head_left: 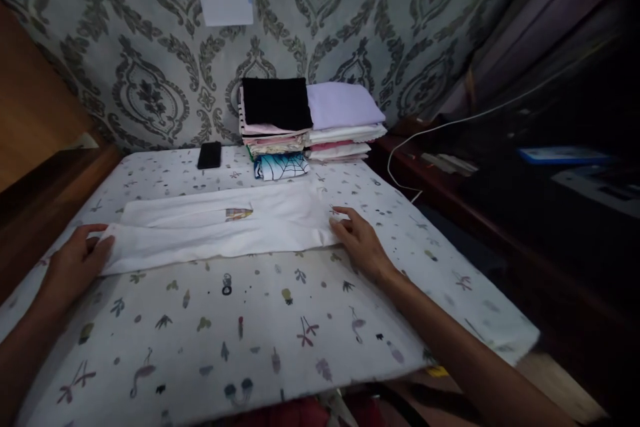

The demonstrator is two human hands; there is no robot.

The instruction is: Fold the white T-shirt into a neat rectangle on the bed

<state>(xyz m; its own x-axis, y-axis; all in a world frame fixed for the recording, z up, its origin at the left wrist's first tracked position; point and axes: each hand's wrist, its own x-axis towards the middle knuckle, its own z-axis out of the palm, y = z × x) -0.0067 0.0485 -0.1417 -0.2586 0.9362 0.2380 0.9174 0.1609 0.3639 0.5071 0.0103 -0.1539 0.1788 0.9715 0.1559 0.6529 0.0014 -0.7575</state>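
A pair of white pants lies flat and lengthwise across the patterned cloth, with its two legs toward the left. A small yellowish checked patch shows near the middle, where the legs meet. At the left end, my left hand pinches the hem of the nearer leg between thumb and fingers. On the other side, my right hand grips the near corner of the waist end, its thumb and index finger at the edge.
Folded clothes stand in two stacks at the back, one topped by a black piece, the other by a lilac piece. A dark phone lies left of them. A white cable hangs on the right. The cloth-covered surface ends near me.
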